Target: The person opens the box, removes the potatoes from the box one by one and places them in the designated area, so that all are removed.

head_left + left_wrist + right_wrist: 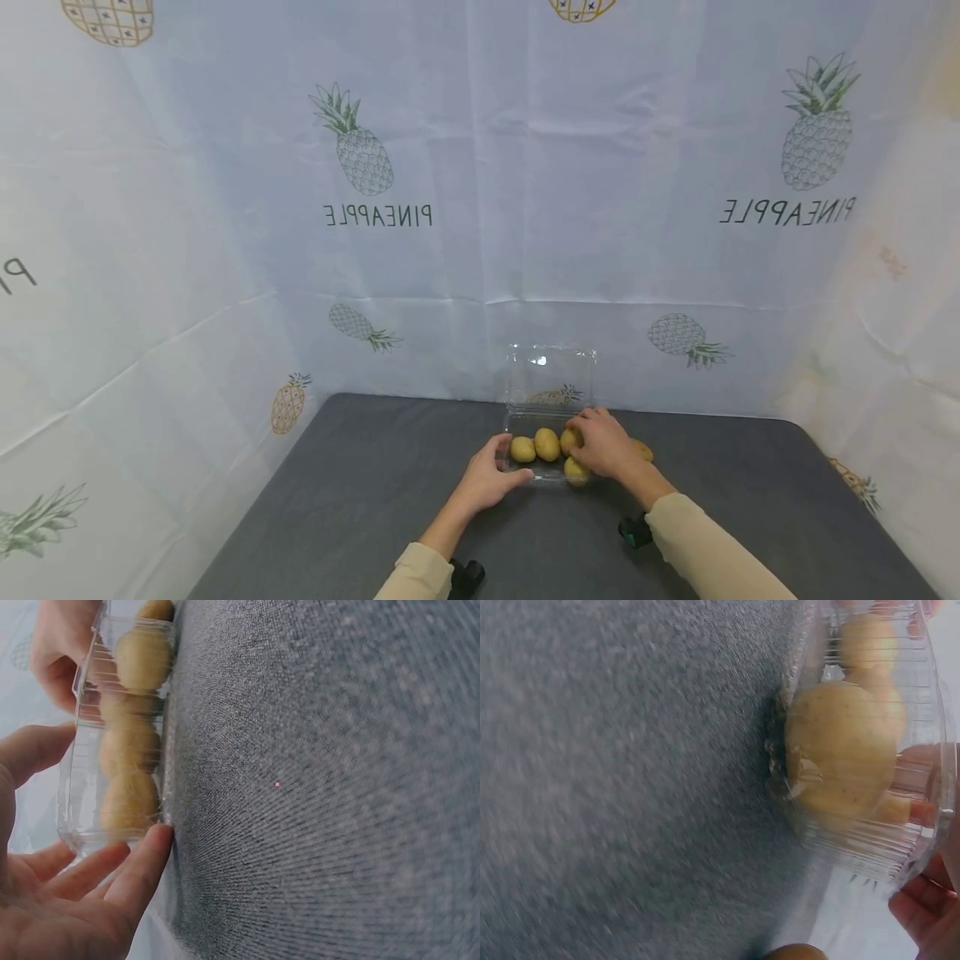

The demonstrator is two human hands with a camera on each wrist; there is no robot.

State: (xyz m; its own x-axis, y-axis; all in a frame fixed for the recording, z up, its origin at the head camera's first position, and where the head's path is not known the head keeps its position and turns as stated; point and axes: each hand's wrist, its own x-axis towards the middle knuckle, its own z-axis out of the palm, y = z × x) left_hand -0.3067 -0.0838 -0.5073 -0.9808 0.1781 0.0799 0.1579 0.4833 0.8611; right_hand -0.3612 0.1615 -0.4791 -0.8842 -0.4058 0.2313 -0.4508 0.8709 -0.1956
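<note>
A clear plastic clamshell box (551,477) stands on the table with its lid (551,375) raised at the back. Inside lie several yellow potatoes (547,444), one of them (840,746) close to the front wall. My left hand (483,479) is at the box's left end, its fingers nearly straight against the wall and the thumb by the front rim. Over the right end, my right hand (603,446) reaches into the box and holds a potato (571,440) with curled fingers, which partly cover it. Some right fingertips (915,904) show beyond the box wall.
Another potato (642,450) lies on the dark grey table (375,500), right of the box and partly behind my right hand. A pale curtain (480,250) printed with pineapples hangs behind and at both sides. Black wrist devices (636,531) sit beneath both sleeves.
</note>
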